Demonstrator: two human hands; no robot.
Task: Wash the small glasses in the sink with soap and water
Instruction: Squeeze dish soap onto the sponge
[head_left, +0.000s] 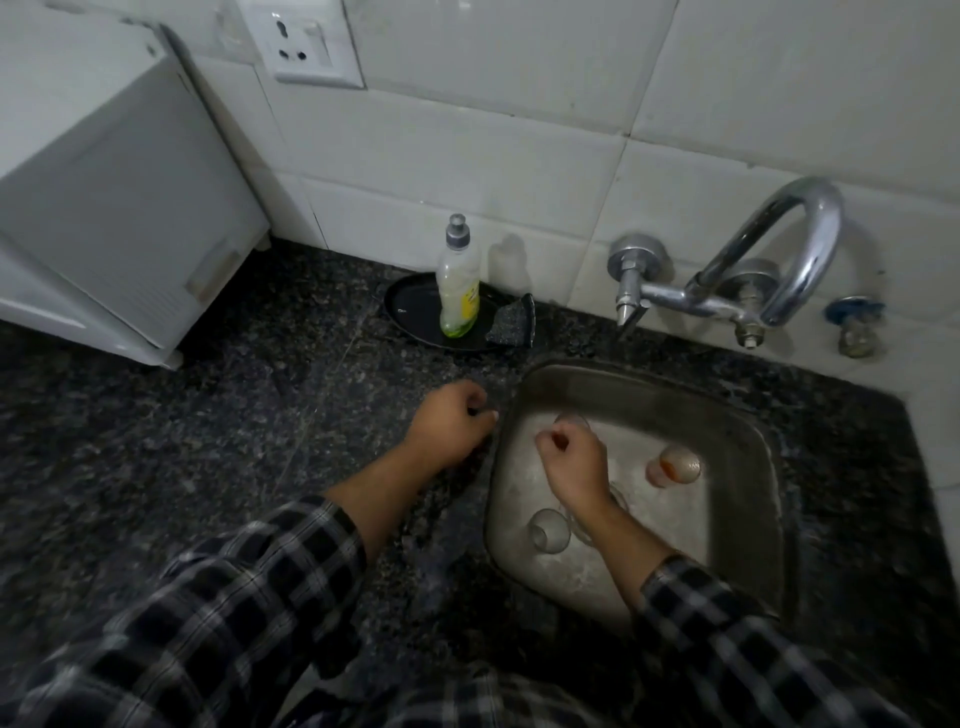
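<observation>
Hands flank sink left rim.

No legible text found. The soap bottle, at eleven o'clock from the sink, carries a yellow label, print unreadable.

The right hand hangs over the steel sink, fingers curled in, above a clear glass at the far side. 2 more glasses lie in the basin: one near the front left, one with orange residue to the right. The left hand rests loosely fisted on the dark speckled surface beside the sink. Behind, a soap bottle stands on a black plate beside a scrubber. The chrome tap juts from the tiled wall.
</observation>
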